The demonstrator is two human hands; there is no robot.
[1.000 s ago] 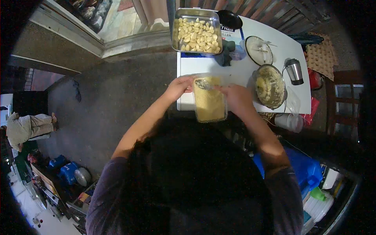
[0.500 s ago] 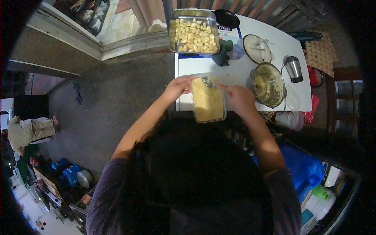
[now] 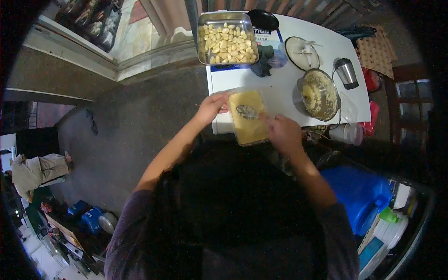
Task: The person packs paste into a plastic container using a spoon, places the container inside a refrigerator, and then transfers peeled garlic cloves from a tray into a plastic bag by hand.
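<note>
Left hand (image 3: 211, 108) pinches a clear container (image 3: 253, 143) at its rim; right hand (image 3: 283, 132) has its grip curled around a spoon (image 3: 246, 111).
The container overlaps the near edge of the desk (image 3: 283, 95), its yellow mash (image 3: 247, 131) mostly level; a smeared bowl (image 3: 329, 113) stands right, a tray (image 3: 225, 18) of pale cloves (image 3: 228, 43) beyond.

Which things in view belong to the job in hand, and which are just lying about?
In the job:
- left hand, at clear container
- right hand, with spoon at yellow paste
- probably smeared bowl, pale cloves

Seemingly lying about:
- egg tray
- blue jug
- dark cloth
</note>
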